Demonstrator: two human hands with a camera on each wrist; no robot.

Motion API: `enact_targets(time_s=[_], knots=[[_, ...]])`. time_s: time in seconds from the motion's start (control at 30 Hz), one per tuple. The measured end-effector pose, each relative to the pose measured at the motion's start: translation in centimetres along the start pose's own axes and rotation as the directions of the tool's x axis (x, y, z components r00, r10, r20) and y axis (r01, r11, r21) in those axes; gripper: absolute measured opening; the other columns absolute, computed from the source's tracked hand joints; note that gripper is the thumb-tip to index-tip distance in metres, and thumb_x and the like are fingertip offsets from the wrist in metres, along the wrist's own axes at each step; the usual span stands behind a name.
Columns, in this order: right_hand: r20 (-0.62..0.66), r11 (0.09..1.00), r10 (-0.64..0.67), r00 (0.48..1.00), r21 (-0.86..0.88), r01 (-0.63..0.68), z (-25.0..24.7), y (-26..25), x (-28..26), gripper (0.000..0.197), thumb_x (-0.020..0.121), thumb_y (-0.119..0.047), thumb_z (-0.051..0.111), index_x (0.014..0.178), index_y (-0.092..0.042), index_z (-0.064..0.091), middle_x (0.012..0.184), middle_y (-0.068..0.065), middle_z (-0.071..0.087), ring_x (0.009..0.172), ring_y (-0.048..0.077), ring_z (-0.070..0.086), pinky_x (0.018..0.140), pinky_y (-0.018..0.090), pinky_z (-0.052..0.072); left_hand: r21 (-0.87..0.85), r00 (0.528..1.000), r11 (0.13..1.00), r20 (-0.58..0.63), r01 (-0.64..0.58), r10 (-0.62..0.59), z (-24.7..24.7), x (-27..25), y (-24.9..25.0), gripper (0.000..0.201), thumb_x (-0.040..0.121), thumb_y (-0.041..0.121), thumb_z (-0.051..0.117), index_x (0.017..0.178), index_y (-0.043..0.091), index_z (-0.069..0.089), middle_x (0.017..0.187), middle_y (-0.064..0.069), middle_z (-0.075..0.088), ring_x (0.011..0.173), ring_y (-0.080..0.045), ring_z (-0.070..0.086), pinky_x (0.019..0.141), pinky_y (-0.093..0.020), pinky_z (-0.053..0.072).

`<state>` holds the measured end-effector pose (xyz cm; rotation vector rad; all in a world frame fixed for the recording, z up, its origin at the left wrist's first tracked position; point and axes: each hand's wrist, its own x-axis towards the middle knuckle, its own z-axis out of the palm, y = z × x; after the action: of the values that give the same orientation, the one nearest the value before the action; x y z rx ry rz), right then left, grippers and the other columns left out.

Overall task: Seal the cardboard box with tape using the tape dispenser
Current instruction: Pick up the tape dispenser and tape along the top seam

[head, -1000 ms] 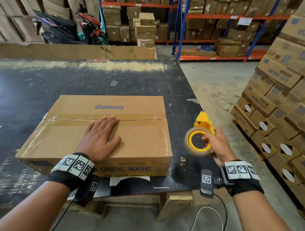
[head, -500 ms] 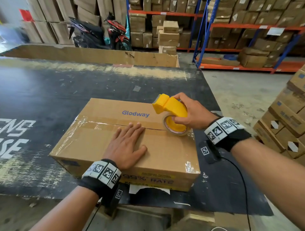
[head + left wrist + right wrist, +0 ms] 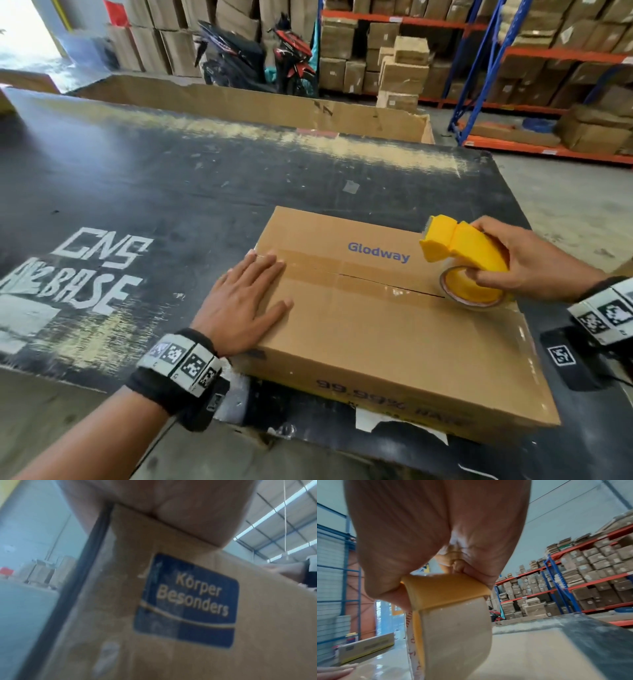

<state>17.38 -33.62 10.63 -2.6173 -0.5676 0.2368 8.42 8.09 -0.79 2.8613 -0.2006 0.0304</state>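
Note:
A flat brown cardboard box [image 3: 394, 335] marked "Glodway" lies on the black table [image 3: 171, 192]. Its centre seam carries shiny tape, with a dark gap showing toward the right. My left hand [image 3: 245, 301] lies flat with straight fingers on the box's left end, over the seam. My right hand [image 3: 524, 260] grips the yellow tape dispenser [image 3: 462, 250], whose tape roll [image 3: 471, 291] rests on the seam at the box's right end. The right wrist view shows the roll [image 3: 453, 635] pressed on the box top [image 3: 530, 649]. In the left wrist view the box's side [image 3: 171, 615] fills the frame.
A long low cardboard wall [image 3: 257, 106] stands along the table's far edge. Behind it are two parked motorbikes [image 3: 260, 58] and stacked cartons. Blue-and-orange shelving [image 3: 513, 54] with boxes rises at the right. The table's right edge [image 3: 513, 205] drops to concrete floor.
My right hand brought the dispenser from beside the table onto the box and set the roll on the seam's right end. My left hand slid to the box's left end.

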Motion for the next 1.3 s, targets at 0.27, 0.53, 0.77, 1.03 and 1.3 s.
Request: enact_targets(time_s=[0.27, 0.53, 0.77, 1.03, 1.3], knots=[[0.063, 0.967, -0.255, 0.965, 0.041, 0.253, 5.1, -13.9, 9.8, 0.055, 0.076, -0.031, 0.078, 0.123, -0.025, 0.05, 0.106, 0.001, 0.062, 0.096, 0.02, 0.062, 0.079, 0.044, 0.054, -0.088, 0.998, 0.996, -0.054, -0.019, 0.014, 0.5, 0.3, -0.7, 0.081, 0.089, 0.077, 0.027, 0.158, 0.034, 0.022, 0.168, 0.013, 0.019, 0.157, -0.014, 0.003, 0.125, -0.046, 0.021], [0.174, 0.975, -0.218, 0.96, 0.006, 0.22, 8.3, -17.0, 13.0, 0.053, 0.076, -0.031, 0.077, 0.122, -0.034, 0.05, 0.1, -0.003, 0.064, 0.089, 0.017, 0.063, 0.075, 0.044, 0.055, -0.577, 1.0, 0.817, -0.023, -0.012, -0.002, -1.2, 0.9, -3.2, 0.067, 0.08, 0.065, 0.053, 0.141, 0.037, 0.05, 0.147, 0.017, 0.053, 0.144, -0.007, 0.039, 0.119, -0.041, 0.034], [0.207, 0.985, -0.164, 0.964, -0.016, 0.171, 8.3, -17.6, 13.3, 0.055, 0.077, -0.032, 0.077, 0.123, -0.04, 0.048, 0.102, -0.005, 0.063, 0.09, 0.016, 0.063, 0.075, 0.045, 0.057, -0.967, 0.962, 0.17, 0.149, 0.19, -0.228, -6.2, 5.4, -6.9, 0.029, 0.098, 0.012, 0.059, 0.126, 0.009, 0.061, 0.115, -0.017, 0.075, 0.101, -0.028, 0.076, 0.084, -0.033, 0.061], [0.226, 0.989, -0.145, 0.963, -0.005, 0.15, 8.5, -17.8, 13.5, 0.059, 0.076, -0.032, 0.078, 0.126, -0.041, 0.048, 0.108, -0.005, 0.064, 0.096, 0.017, 0.063, 0.08, 0.047, 0.057, -0.952, 0.951, 0.06, 0.296, 0.302, -0.091, -5.6, 7.9, -5.6, 0.042, 0.093, 0.001, 0.064, 0.134, 0.004, 0.054, 0.114, -0.034, 0.07, 0.084, -0.029, 0.071, 0.081, -0.032, 0.061], [0.253, 0.985, -0.174, 0.952, 0.031, 0.171, 8.5, -18.7, 13.5, 0.08, 0.068, -0.065, 0.07, 0.14, -0.051, 0.038, 0.125, -0.03, 0.051, 0.109, -0.006, 0.053, 0.083, 0.019, 0.049, -0.958, 0.965, 0.133, 0.239, 0.252, -0.105, -6.7, 8.5, -7.5, 0.043, 0.084, -0.009, 0.071, 0.122, 0.003, 0.057, 0.07, -0.007, 0.076, 0.064, -0.018, 0.068, 0.069, -0.031, 0.056]])
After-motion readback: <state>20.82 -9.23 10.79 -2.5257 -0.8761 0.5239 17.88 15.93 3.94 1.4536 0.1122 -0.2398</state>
